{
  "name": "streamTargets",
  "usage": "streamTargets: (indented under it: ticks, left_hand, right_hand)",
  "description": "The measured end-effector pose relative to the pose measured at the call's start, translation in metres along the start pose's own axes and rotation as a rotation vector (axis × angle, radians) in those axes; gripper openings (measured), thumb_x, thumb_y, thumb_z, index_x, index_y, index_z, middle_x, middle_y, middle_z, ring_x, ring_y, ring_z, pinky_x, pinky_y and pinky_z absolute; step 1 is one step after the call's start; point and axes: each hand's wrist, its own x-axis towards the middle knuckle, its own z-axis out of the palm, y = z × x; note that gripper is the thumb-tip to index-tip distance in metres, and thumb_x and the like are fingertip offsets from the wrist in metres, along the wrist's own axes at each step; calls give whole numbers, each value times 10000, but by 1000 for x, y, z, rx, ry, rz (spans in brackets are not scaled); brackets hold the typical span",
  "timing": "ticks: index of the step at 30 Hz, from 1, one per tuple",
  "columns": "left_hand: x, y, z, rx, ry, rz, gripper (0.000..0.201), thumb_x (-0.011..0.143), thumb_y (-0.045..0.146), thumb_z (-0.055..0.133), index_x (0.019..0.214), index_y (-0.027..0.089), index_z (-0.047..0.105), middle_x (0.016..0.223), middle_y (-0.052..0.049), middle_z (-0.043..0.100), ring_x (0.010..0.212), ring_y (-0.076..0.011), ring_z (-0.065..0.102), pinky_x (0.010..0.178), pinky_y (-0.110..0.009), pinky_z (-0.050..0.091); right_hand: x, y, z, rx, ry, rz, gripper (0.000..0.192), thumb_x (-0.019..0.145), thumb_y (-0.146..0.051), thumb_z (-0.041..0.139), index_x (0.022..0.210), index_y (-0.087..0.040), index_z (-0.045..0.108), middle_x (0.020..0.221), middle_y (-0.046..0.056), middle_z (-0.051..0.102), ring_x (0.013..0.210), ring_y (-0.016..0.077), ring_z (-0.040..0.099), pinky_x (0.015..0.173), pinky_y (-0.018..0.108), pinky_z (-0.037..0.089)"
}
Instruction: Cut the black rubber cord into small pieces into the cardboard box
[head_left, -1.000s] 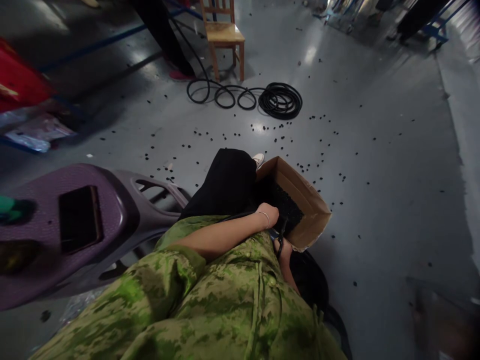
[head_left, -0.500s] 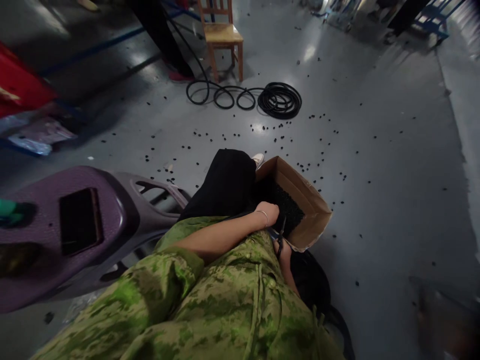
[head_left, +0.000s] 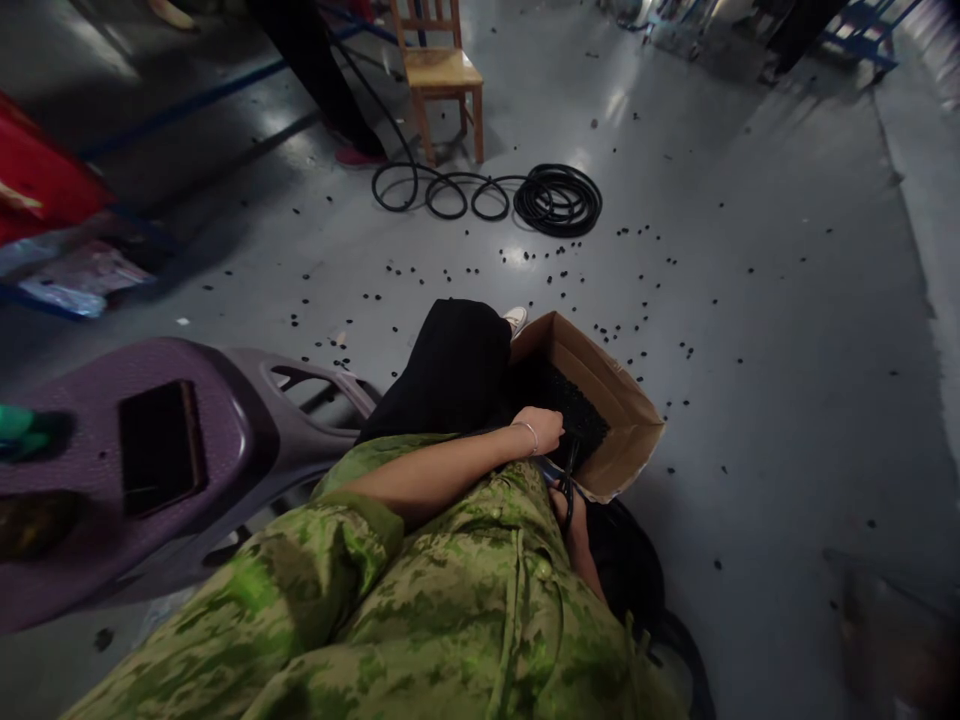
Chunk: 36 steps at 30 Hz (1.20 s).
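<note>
My left hand (head_left: 538,430), with a thin bracelet at the wrist, is closed over the near side of an open cardboard box (head_left: 636,425). Whatever its fingers pinch is hidden. Inside the box lies a heap of small black pieces (head_left: 579,410). My right hand (head_left: 564,503) is closed around a dark, slim tool that looks like a pair of scissors (head_left: 571,470), pointing up beside my left fingertips. Part of the right hand is covered by the tool. The box leans against my lap and black-clad leg (head_left: 454,365).
On my left stands a purple plastic stool (head_left: 225,420) with a phone (head_left: 159,445) on it. Small black pieces are scattered over the grey floor (head_left: 795,420). Ahead lie a coiled black hose (head_left: 559,200) and a wooden chair (head_left: 442,70); a person's leg (head_left: 322,75) is beside them.
My left hand has shifted slightly right over the box. The dark tool in my right hand has turned and its tip now looks closer together.
</note>
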Motion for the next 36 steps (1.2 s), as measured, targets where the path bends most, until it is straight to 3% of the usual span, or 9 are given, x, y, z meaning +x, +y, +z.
streamTargets:
  ticks: [5, 21, 26, 36]
  left_hand:
    - [-1, 3, -1, -3, -40, 16, 320, 896, 330, 411, 1022, 117, 614, 1029, -166, 668, 934, -257, 649, 761, -335, 506]
    - [2, 3, 6, 25, -82, 31, 302, 875, 312, 451, 1004, 123, 648, 1015, -167, 674, 936, -257, 649, 760, -324, 507]
    - [4, 3, 8, 43, -89, 43, 286, 864, 300, 480, 1001, 120, 655, 988, -169, 681, 926, -253, 652, 771, -316, 501]
    - [3, 3, 3, 65, -97, 43, 283, 859, 280, 485, 1014, 121, 660, 1014, -171, 678, 934, -249, 649, 784, -318, 497]
  right_hand:
    - [-2, 1, 0, 61, -33, -6, 288, 620, -395, 550, 774, -174, 652, 827, 38, 689, 782, 210, 590, 764, 295, 458]
    - [-4, -4, 1, 96, 7, -2, 261, 637, -403, 581, 715, -162, 645, 772, 33, 674, 732, 192, 565, 745, 281, 439]
    - [-4, -5, 2, 18, 49, -10, 286, 649, -433, 560, 677, -159, 638, 683, 24, 648, 691, 194, 560, 688, 270, 432]
    - [-2, -4, 2, -138, 62, -63, 415, 696, -503, 502, 713, -125, 672, 701, 60, 668, 699, 217, 575, 661, 281, 442]
